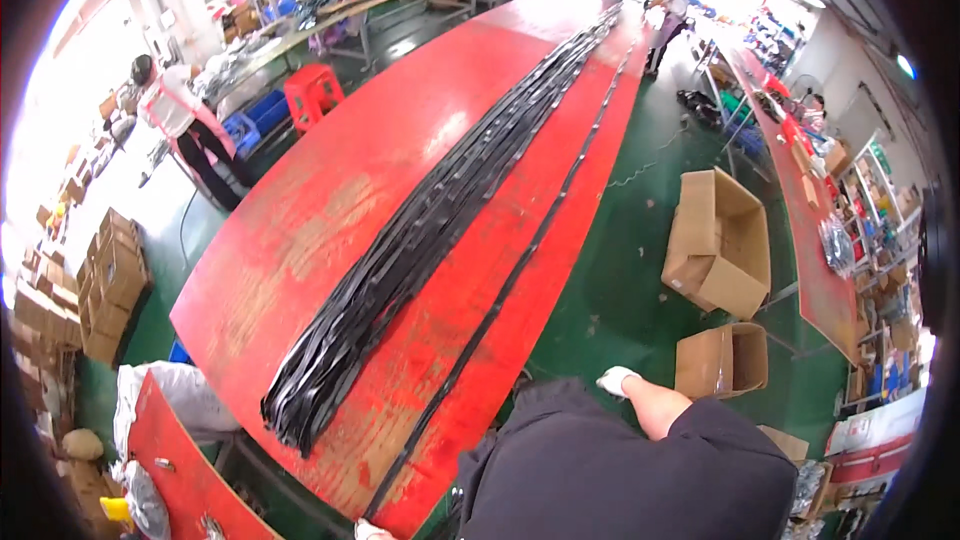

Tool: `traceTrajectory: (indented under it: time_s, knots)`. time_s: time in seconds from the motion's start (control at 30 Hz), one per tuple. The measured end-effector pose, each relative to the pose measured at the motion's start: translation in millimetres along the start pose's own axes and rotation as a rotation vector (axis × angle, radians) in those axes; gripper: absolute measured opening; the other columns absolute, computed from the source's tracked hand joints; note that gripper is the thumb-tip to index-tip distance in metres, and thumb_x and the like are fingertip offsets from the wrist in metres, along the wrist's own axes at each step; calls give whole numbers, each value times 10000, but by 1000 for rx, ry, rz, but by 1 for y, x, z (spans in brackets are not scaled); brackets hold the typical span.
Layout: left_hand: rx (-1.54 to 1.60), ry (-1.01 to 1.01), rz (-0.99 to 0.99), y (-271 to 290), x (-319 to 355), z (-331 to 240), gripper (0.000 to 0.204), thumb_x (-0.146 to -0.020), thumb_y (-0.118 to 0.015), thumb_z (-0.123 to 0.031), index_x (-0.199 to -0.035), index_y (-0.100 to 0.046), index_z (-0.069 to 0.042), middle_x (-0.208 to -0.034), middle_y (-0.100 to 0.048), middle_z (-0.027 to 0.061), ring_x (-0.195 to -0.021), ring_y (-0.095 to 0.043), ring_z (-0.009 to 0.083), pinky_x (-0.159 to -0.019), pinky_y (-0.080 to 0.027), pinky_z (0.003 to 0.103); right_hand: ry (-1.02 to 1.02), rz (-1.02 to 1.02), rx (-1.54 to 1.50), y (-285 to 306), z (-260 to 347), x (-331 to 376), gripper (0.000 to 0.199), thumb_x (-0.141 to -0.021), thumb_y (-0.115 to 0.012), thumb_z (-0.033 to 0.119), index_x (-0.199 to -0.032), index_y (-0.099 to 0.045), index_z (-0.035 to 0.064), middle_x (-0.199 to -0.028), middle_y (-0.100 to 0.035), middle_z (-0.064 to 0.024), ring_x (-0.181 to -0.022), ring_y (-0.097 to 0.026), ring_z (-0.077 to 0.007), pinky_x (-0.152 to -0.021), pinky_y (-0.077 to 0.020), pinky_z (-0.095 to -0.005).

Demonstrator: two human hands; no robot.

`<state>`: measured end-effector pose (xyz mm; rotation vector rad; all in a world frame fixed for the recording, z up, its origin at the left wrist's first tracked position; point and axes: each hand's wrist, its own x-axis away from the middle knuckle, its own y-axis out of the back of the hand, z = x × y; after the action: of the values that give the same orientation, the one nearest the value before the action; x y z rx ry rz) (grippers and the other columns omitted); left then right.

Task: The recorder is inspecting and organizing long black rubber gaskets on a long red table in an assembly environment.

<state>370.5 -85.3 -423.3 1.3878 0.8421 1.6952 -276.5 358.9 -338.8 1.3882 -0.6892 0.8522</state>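
My left hand, in a white glove, is cut off by the lower edge. It meets the near end of a long black strip and appears to grip it; most of its fingers are out of view. The strip runs along the right side of a long red table. Left of it lies a thick bundle of black strips, spread along most of the table's length. My right hand, also gloved in white, is beside the table over the green floor. Nothing shows in it, and its fingers are too small to read.
Two open cardboard boxes stand on the floor at right. A red stool is beyond the table's left side. A person stands at left; others are at the far end. A smaller red board is at lower left.
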Motion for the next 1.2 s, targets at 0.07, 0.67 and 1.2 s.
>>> traceTrajectory:
  time_s: [0.07, 0.67, 1.2]
  knots:
    - [-19, 22, 18, 1, 1, -8, 467, -1131, -395, -393, -1222, -747, -100, -1279, -752, 120, -1098, -747, 295, -872, -601, 435, 1, -18, -67, -8, -12, -17, 433, -995, -611, 411, -1190, -758, 53, -1025, -770, -119, -903, -737, -257, -756, -599, -427]
    - [14, 29, -27, -18, -17, -2, 464, -1136, -364, -434, -1214, -733, -164, -1335, -723, 89, -1089, -740, 221, -948, -589, 390, 488, -57, -44, 44, 163, -22, 392, -1019, -612, 373, -1212, -715, 48, -984, -731, -65, -807, -663, -197, -724, -550, -379]
    - [1173, 669, -304, -13, 14, -24, 238, -895, -808, -158, -1096, -814, -32, -1072, -810, 117, -959, -745, 192, -902, -574, 343, 184, 127, -321, 39, 78, -71, 401, -1057, -606, 321, -1327, -659, 29, -1068, -724, -105, -895, -683, -195, -745, -575, -381]
